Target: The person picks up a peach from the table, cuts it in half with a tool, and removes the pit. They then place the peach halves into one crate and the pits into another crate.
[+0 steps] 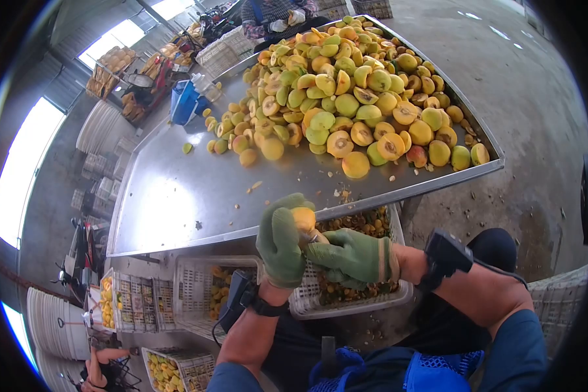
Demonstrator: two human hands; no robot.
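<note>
Green gloves cover both hands. My left hand [282, 243] is wrapped round a yellow-orange fruit [303, 219], held above the front edge of the metal table [170, 189]. My right hand [350, 256] is closed on a small tool whose end touches the underside of the fruit; most of the tool is hidden by the fingers. Beyond the hands, a large heap of halved yellow and green fruit [346, 103] lies on the table. Below the hands stands a white crate [391, 299] with dark fruit scraps and pits in it.
White crates with fruit pieces [193, 274] stand at the lower left, near a seated person [98, 372]. A blue container [184, 103] sits on the table's far left. Another person [284, 19] is behind the heap. Tub stacks [101, 127] stand left.
</note>
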